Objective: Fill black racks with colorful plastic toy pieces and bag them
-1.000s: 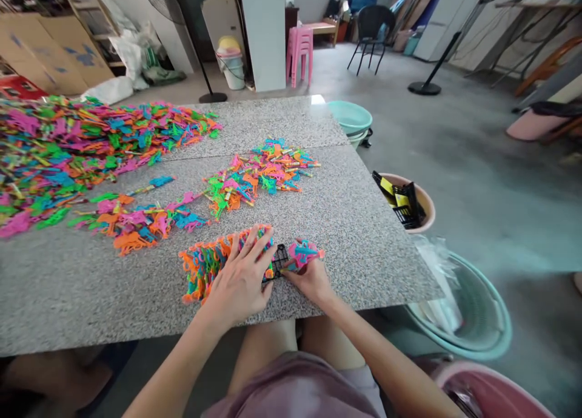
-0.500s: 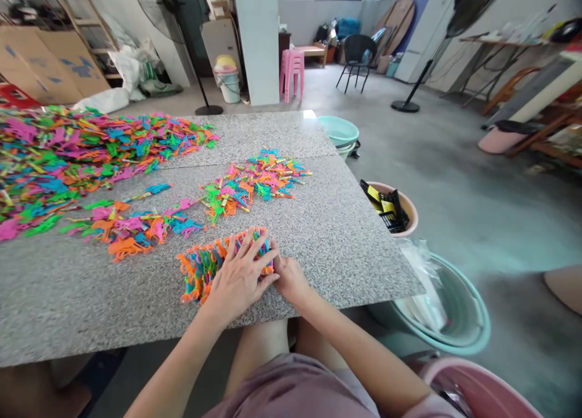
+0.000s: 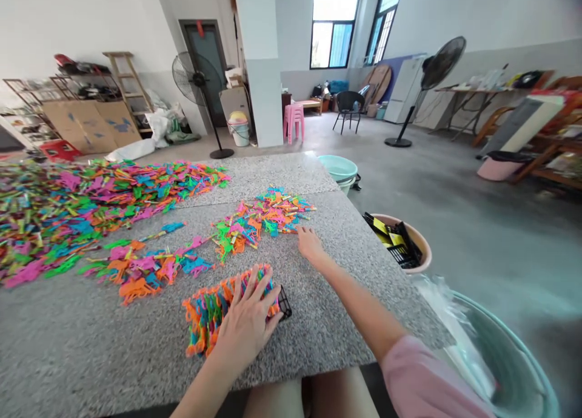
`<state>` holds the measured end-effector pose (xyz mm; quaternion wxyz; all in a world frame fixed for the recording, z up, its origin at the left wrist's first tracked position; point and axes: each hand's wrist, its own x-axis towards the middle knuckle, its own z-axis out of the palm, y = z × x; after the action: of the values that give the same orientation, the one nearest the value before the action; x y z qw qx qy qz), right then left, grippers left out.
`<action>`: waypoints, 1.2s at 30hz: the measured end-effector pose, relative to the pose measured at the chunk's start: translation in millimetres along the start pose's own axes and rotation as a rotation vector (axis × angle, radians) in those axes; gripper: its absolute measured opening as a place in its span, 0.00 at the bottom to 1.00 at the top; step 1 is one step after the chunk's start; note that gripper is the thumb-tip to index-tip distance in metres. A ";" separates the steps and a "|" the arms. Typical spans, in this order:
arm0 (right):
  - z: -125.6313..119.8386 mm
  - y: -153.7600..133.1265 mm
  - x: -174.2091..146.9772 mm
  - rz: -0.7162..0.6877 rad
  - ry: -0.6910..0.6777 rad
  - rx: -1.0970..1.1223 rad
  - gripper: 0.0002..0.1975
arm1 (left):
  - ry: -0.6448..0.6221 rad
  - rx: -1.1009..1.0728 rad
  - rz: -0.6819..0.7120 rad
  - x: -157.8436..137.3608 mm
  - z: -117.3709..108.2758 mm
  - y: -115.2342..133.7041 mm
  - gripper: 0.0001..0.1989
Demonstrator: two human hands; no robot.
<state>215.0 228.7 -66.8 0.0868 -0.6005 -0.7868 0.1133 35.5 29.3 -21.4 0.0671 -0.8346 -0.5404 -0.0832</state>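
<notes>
A packed row of small bright plastic toy guns [image 3: 200, 315] stands near the front of the table, in orange, green, blue and pink. Part of a black plastic rack [image 3: 285, 303] shows at the row's right end. My left hand [image 3: 248, 315] lies across the row with its fingers spread, covering its right half. Farther forward, my right hand [image 3: 311, 243] is at the right edge of a small loose pile of toy guns [image 3: 254, 221]. Its fingers are curled down at the tip of an orange toy gun [image 3: 289, 230]; the thumb is hidden.
A big heap of similar toys [image 3: 104, 193] covers the speckled stone table's [image 3: 345, 327] far left, with a looser cluster [image 3: 145, 269] nearer. By the right edge stand a tub of black racks [image 3: 425, 254], a teal basin [image 3: 522, 345] with plastic bags, and another basin [image 3: 339, 166].
My right hand has left the row's right end and reached forward to the small pile, exposing the black rack end. My left hand stays on the row. The view has tilted up.
</notes>
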 end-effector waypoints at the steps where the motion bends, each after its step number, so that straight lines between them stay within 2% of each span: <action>1: -0.2 0.2 10.3 -0.014 0.005 -0.018 0.25 | 0.015 0.002 0.006 -0.5 1.9 -1.0 0.20; 4: 8.2 0.0 12.1 -0.060 -0.008 -0.072 0.19 | 0.058 -0.010 0.017 -2.3 6.9 -3.4 0.20; 8: 24.8 8.5 -43.6 -0.063 -0.046 -0.129 0.13 | 0.051 -0.039 0.025 -3.2 7.1 -3.0 0.21; 10: 24.1 13.6 -73.7 -0.077 -0.089 -0.140 0.13 | 0.040 -0.062 0.026 -2.8 4.3 -3.1 0.20; 12: 16.4 15.9 -88.1 -0.103 -0.131 -0.146 0.13 | 0.035 -0.086 0.035 -2.4 0.8 -4.5 0.18; 14: 6.5 14.5 -81.9 -0.186 -0.124 -0.163 0.11 | 0.029 -0.100 0.056 -2.4 -2.7 -6.8 0.17; 17: -2.4 6.0 -45.8 -0.439 -0.091 -0.222 0.17 | -0.003 -0.104 0.082 -4.1 -7.7 -10.1 0.16; 20: -4.2 -1.3 -9.1 -0.664 -0.186 -0.271 0.17 | -0.050 -0.088 0.076 -7.9 -12.3 -12.4 0.17; 23: -6.4 9.4 1.8 -0.739 -0.261 -0.282 0.12 | -0.075 -0.074 0.079 -13.4 -15.5 -14.4 0.17; 26: -7.9 37.0 -18.6 -0.680 -0.238 -0.202 0.10 | -0.074 -0.076 0.096 -17.8 -17.2 -16.2 0.18; 29: 2.6 52.8 -59.4 -0.414 -0.122 0.100 0.09 | -0.078 -0.087 0.094 -18.2 -17.8 -16.1 0.18; 32: 27.4 33.5 -98.0 -0.143 -0.021 0.545 0.15 | -0.071 -0.080 0.078 -16.1 -18.3 -14.2 0.18; 34: 45.2 6.5 -111.5 -0.104 -0.014 0.775 0.16 | -0.063 -0.058 0.074 -14.8 -18.7 -13.2 0.17; 36: 58.4 -21.0 -114.0 -0.124 -0.018 0.839 0.14 | -0.061 -0.033 0.086 -14.3 -19.0 -13.0 0.16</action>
<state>209.7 109.2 -117.0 0.3235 -0.4637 -0.7077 0.4237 16.6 18.1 -5.6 0.0405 -0.8601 -0.5045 -0.0635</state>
